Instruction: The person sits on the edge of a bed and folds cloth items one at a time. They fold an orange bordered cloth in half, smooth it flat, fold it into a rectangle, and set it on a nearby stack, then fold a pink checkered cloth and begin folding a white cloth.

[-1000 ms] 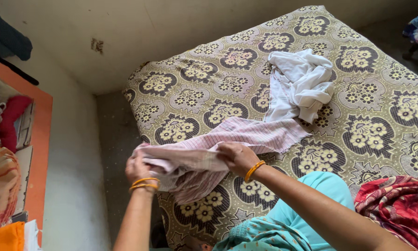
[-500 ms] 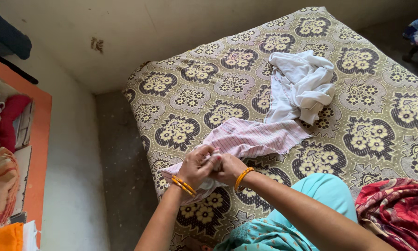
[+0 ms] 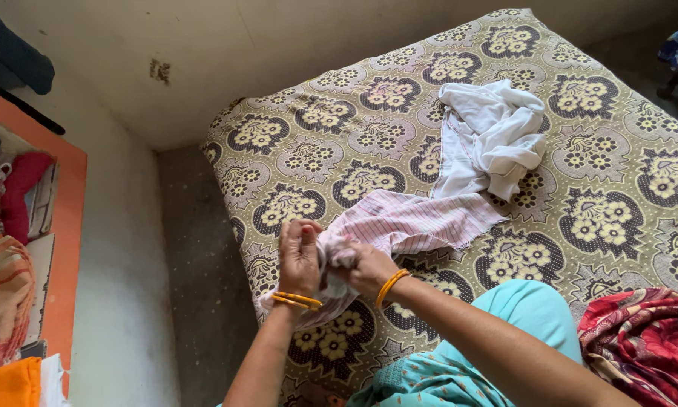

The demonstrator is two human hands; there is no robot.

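Both hands are together at the near corner of the bed (image 3: 610,173), working one end of the pink striped cloth (image 3: 411,222). The left hand (image 3: 299,258) is raised, back of the hand to the camera, fingers (image 3: 297,234) pressed close and pinching a bunched fold of that cloth. The right hand (image 3: 369,269) sits just beside it, touching, fingers curled tight around the same gathered end. Orange bangles (image 3: 297,300) ring the left wrist, and one orange bangle (image 3: 389,285) the right.

From the hands, the striped cloth runs up and to the right, lying flat across the patterned bedspread, and its far end meets a crumpled white garment (image 3: 493,136) heaped further up the bed. A little of the striped cloth hangs below the hands, over the bed's near edge.

Now the shelf with the orange frame (image 3: 67,249) at the left edge: inside it sit stacked fabrics, a red piece (image 3: 18,192) higher up and an orange striped folded piece (image 3: 0,301) below; what lies deeper in is hard to make out. A bright orange cloth (image 3: 11,384) shows at the bottom left corner.

At the lower right a red floral fabric (image 3: 648,339) lies on the bed, well apart from the hands. The person's teal garment (image 3: 475,362) fills the bottom centre.
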